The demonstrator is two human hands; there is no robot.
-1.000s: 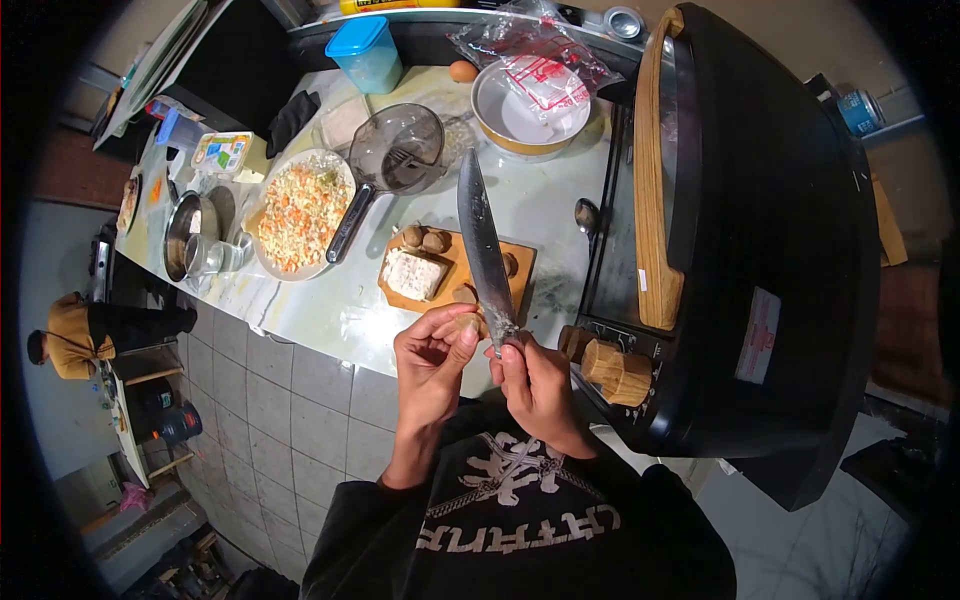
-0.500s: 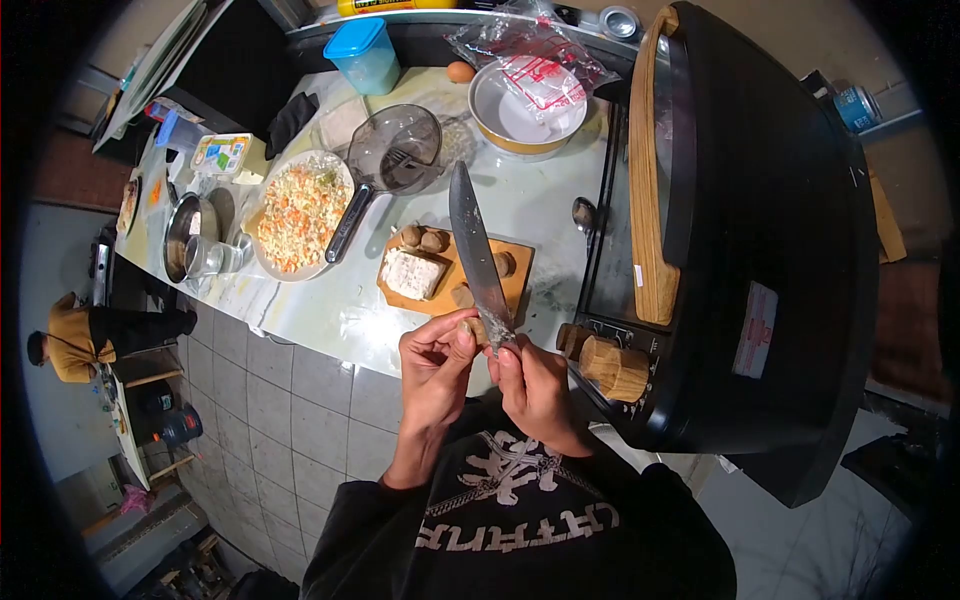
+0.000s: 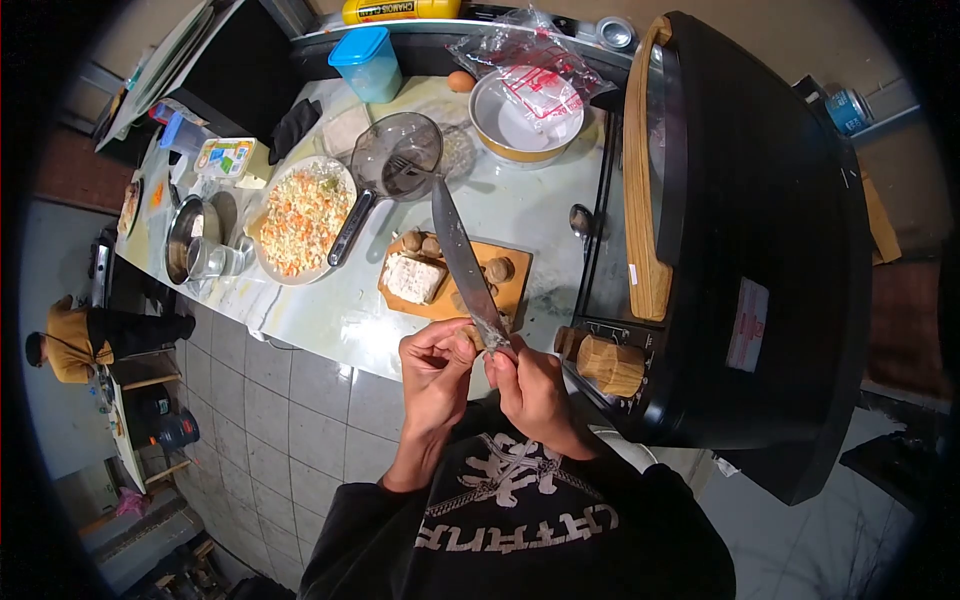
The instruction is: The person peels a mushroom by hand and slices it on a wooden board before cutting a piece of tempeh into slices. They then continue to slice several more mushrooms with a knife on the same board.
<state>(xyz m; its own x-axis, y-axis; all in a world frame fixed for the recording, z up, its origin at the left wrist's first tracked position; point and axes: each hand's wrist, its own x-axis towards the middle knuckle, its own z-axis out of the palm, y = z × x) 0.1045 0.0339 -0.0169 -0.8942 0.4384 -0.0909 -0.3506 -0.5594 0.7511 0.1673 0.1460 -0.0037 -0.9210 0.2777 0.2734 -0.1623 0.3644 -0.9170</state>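
Observation:
My left hand (image 3: 435,375) pinches a small brown piece (image 3: 470,338) between thumb and fingers, near the knife's lower end. A large knife (image 3: 460,255) points up and slightly left, with my right hand (image 3: 530,390) closed round its lower end. Whitish bits stick to the blade near my fingers. Beyond my hands lies a wooden board (image 3: 513,290). It bears a white block (image 3: 413,278) and several small brown round pieces (image 3: 499,269); the blade partly hides what lies behind it.
A plate of diced food (image 3: 305,220), a pan with a fork (image 3: 397,150) and a white bowl (image 3: 525,120) stand beyond the board. A black oven (image 3: 760,240) rises at the right. A person (image 3: 80,340) stands far left.
The knife has tilted a little further left, its tip now by the pan. My hands stay close together, still holding the knife and the brown piece.

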